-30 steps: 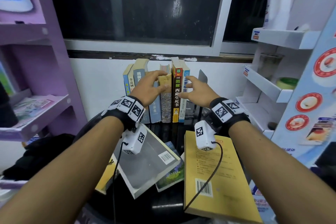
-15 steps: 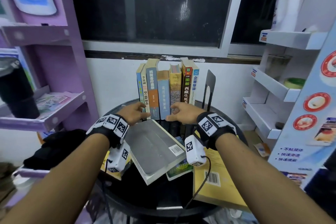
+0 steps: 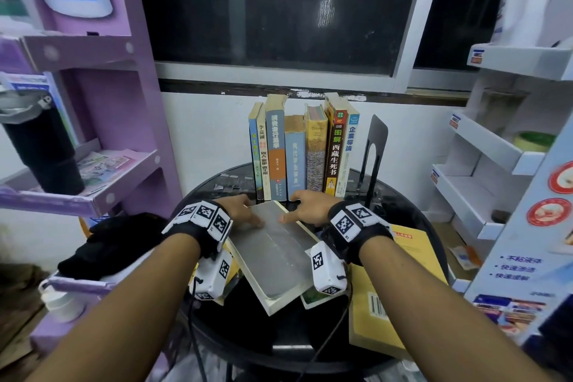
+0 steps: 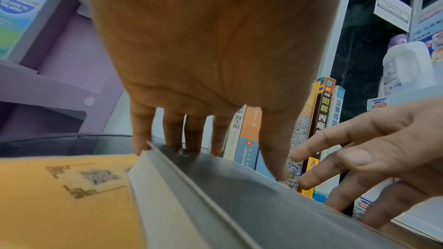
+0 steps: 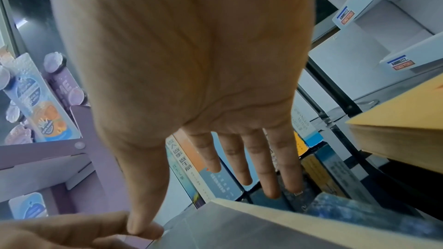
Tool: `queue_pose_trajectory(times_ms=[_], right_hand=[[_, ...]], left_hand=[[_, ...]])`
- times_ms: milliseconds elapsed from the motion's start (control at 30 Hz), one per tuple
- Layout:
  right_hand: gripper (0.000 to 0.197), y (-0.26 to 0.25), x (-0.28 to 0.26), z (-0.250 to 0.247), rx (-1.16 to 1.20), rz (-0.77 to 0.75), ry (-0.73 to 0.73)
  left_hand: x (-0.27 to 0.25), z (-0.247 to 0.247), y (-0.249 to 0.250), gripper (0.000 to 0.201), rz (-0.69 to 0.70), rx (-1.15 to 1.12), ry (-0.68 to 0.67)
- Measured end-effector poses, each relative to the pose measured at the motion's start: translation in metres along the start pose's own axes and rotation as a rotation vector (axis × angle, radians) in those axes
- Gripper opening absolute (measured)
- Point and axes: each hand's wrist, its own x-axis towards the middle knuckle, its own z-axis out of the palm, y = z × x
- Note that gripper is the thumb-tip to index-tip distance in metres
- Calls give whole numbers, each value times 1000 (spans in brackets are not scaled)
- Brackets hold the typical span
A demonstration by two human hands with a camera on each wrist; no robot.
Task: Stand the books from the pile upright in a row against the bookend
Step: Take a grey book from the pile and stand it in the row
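Observation:
Several books (image 3: pixel 304 152) stand upright in a row at the back of the round black table (image 3: pixel 235 329), and a black metal bookend (image 3: pixel 376 139) stands a little apart to their right. In front lies a pile with a grey-covered book (image 3: pixel 273 251) on top. My left hand (image 3: pixel 248 211) rests on its far left corner, fingers straight over the far edge (image 4: pixel 172 139) and thumb on the cover. My right hand (image 3: pixel 294 208) hovers at the far right corner, fingers spread (image 5: pixel 239 168), its thumb touching the cover. A thick yellow book (image 3: pixel 400 288) lies to the right.
A purple shelf unit (image 3: pixel 93 195) with a black tumbler (image 3: pixel 40 149) stands close on the left, and a black cloth (image 3: pixel 117 242) lies below it. White cardboard shelves (image 3: pixel 483 164) stand on the right. A white wall and dark window are right behind the row.
Both hands have come down from the tops of the upright books to the far end of the grey book on the pile. The row now stands by itself.

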Motion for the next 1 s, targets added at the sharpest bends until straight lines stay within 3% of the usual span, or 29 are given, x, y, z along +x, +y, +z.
queue_pose_trajectory(times_ms=[200,500,700,900,1000], right_hand=[[68,-1,6,11,-29,23,-47],[70,-2,13,17,-20,23,-66],[68,-3,11,13,102,-7,-53],[74,-2,6,10,286,-56,-31],[82,0,5,7,363,-96,9]], left_hand=[[6,0,-2,79,-27,107,58],[10,-2,-9,57,44,54,-16],[7,-12,-10,56,73,-1,-42],[2,-23,-8,53,130,-18,52],[0,-29,-10,63,137,-73,76]])
